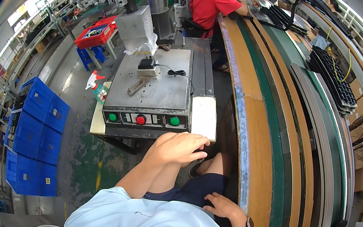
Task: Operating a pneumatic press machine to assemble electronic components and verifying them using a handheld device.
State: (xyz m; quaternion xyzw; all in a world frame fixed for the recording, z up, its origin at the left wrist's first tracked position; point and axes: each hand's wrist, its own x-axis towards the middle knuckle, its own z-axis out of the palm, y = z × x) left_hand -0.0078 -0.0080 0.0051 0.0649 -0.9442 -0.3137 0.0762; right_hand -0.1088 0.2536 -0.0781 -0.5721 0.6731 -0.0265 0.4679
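Note:
My left hand (180, 147) hangs just below the front edge of a grey press machine (157, 87), fingers curled, holding nothing. Its panel above the hand carries two green buttons (174, 121) and a red button (140, 119). A small black part with a cable (147, 63) sits on a fixture on the machine bed. My right hand (224, 207) rests on my dark shorts at my thigh, fingers spread, a watch on the wrist.
A long wood-edged green conveyor (275, 140) runs along my right. Black trays (334, 79) are stacked beyond it. Blue crates (34, 134) stand on the floor at left, a red crate (94, 35) farther back. A person in a red shirt (211, 1) works ahead.

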